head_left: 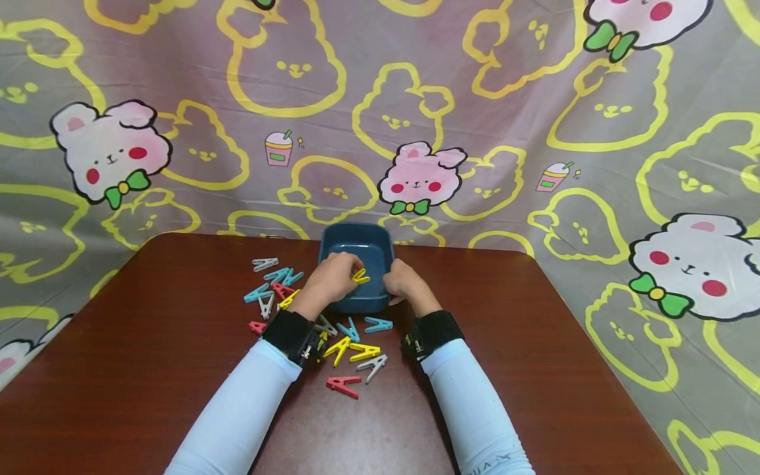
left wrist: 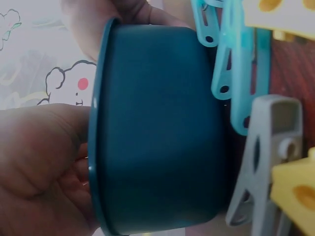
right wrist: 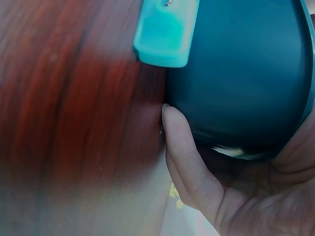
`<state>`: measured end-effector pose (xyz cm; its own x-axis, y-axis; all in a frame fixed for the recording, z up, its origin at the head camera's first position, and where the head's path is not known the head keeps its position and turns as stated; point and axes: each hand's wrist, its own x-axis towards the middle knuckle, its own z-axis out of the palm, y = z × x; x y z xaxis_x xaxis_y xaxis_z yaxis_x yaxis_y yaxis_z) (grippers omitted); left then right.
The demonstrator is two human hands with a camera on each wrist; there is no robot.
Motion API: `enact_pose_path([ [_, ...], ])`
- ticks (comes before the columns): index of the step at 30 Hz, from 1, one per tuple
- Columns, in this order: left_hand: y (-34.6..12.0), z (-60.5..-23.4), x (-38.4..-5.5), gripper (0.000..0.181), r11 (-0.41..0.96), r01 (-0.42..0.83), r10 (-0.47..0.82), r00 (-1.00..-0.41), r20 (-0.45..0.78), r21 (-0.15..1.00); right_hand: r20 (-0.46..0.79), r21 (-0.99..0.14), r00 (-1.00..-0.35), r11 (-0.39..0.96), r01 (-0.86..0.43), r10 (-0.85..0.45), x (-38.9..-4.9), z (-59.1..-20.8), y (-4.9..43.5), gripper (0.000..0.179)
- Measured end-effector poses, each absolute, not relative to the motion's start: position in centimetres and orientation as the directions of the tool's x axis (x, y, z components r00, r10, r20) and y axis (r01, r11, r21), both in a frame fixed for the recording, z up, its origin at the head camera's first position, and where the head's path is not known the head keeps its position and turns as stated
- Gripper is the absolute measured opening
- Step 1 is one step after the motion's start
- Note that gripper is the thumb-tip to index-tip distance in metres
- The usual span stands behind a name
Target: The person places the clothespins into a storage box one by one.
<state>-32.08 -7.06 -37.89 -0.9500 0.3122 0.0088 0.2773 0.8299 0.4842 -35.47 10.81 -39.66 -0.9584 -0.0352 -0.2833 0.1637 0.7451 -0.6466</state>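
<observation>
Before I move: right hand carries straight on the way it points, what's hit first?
The near-right side of the dark blue bin; the right hand already seems to be touching it, though exact depth is hard to judge.

Head cam's above and back from the blue bin point(head_left: 361, 305), aimed forward and down. Both wrist cams are tipped sideways, crazy close to its outside, and that bin's in all three views.

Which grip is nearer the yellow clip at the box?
Left. The left grip holds that yellow clip; the right grip holds the right side of the box, apart from the clip.
</observation>
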Motion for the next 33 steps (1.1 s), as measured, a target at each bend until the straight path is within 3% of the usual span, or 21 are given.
enact_pose_path([
  [33,-9.0,-37.3,-32.6,0.042,0.789,0.278,0.326,-0.945,0.009,0.548,-0.277,-0.643,-0.961,0.747,0.168,-0.022,-35.2,-39.6,10.8,0.052],
])
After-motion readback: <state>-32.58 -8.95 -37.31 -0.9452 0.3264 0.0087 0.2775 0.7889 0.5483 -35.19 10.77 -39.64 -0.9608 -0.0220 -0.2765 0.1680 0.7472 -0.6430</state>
